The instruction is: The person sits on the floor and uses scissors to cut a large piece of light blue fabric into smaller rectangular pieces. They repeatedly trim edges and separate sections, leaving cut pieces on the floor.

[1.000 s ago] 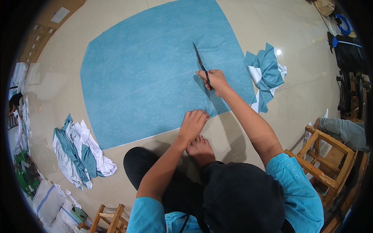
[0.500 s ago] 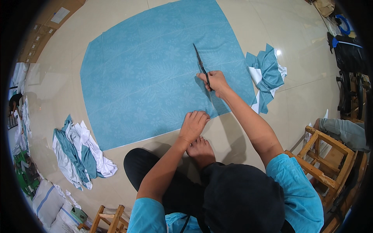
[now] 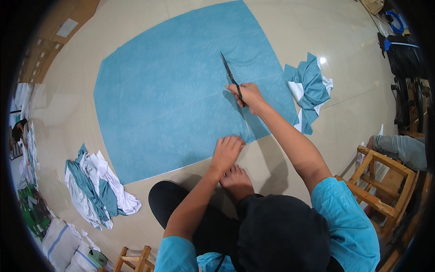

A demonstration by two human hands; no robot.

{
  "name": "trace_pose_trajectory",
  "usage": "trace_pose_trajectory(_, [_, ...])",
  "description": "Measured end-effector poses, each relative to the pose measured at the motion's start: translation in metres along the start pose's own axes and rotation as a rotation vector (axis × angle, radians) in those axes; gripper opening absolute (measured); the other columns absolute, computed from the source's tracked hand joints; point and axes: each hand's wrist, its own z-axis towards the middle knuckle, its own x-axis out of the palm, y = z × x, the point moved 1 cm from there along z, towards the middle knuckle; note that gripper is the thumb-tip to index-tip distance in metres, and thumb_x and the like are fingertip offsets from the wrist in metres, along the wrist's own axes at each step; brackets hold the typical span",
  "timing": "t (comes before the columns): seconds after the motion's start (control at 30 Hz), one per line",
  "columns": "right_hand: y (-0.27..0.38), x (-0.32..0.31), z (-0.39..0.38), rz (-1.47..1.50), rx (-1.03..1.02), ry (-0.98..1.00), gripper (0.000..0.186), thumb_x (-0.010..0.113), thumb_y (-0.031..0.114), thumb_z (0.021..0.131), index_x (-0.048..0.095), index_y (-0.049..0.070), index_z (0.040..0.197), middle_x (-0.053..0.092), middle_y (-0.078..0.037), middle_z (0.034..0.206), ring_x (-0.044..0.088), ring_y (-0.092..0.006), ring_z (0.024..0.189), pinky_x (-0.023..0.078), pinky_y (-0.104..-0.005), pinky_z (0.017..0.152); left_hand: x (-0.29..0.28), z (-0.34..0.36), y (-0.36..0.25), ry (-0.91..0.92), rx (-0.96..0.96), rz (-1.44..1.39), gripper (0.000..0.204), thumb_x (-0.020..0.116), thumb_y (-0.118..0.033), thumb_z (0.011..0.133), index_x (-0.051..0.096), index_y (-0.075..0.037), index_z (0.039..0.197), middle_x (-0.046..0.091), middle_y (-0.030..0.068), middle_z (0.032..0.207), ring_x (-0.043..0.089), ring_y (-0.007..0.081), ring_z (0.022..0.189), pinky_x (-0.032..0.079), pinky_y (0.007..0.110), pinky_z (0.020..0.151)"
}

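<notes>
Teal cloth (image 3: 172, 104) flat on floor (image 3: 353, 45). Our right hand (image 3: 250, 97) grips scissors (image 3: 230, 75); left hand (image 3: 227, 152) on near edge, pinching or not we can't tell. Best hold cloth taut, scissors level.

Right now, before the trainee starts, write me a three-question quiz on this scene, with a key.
1. Which hand holds the black scissors?
2. True or false: the left hand is at the near edge of the blue fabric sheet.
3. Fill in: the crumpled fabric heap right of the sheet is teal and ____.

Key: 1. The right hand. 2. True. 3. White.
</notes>
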Motion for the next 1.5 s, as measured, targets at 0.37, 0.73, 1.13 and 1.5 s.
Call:
trace_pose_trajectory(0.37, [0.008, 0.005, 0.015, 0.000, -0.013, -0.014, 0.040, 0.090, 0.038, 0.083, 0.068, 0.005, 0.084, 0.058, -0.001, 0.065, 0.053, -0.0111, 0.051, 0.040, -0.0262, 0.045, 0.000, -0.001, 0.000, -0.002, 0.017, 0.017, 0.017, 0.072, -0.021, 0.098, 0.066, -0.012, 0.112, 0.066, 0.0023, 0.115, 0.063, 0.0223, 0.106, 0.045, 0.040, 0.089])
trace_pose_trajectory(0.73, [0.006, 0.004, 0.019, -0.035, -0.017, -0.015, 0.038, 0.091, 0.032, 0.084, 0.063, 0.009, 0.073, 0.057, -0.002, 0.062, 0.052, -0.0114, 0.049, 0.039, -0.0274, 0.043, -0.002, -0.001, -0.001, 0.003, 0.008, 0.009, 0.017, 0.072, -0.022, 0.099, 0.067, -0.012, 0.112, 0.067, 0.0020, 0.116, 0.063, 0.0218, 0.106, 0.045, 0.039, 0.089])
trace_pose_trajectory(1.13, [0.010, 0.004, 0.019, -0.022, -0.027, -0.007, 0.038, 0.090, 0.036, 0.083, 0.065, 0.008, 0.076, 0.057, -0.002, 0.062, 0.052, -0.0110, 0.049, 0.039, -0.0270, 0.044, -0.001, -0.001, 0.001, 0.012, 0.013, 0.027, 0.018, 0.072, -0.022, 0.098, 0.067, -0.012, 0.112, 0.067, 0.0025, 0.116, 0.063, 0.0218, 0.107, 0.045, 0.039, 0.089])
trace_pose_trajectory(1.5, [0.026, 0.010, 0.033, -0.026, -0.034, -0.014, 0.039, 0.089, 0.040, 0.082, 0.068, 0.007, 0.081, 0.056, 0.000, 0.062, 0.051, -0.0108, 0.049, 0.038, -0.0255, 0.044, -0.001, -0.001, 0.001, 0.025, 0.012, 0.014, 0.016, 0.071, -0.021, 0.099, 0.067, -0.012, 0.112, 0.067, 0.0023, 0.116, 0.063, 0.0215, 0.106, 0.045, 0.039, 0.089])
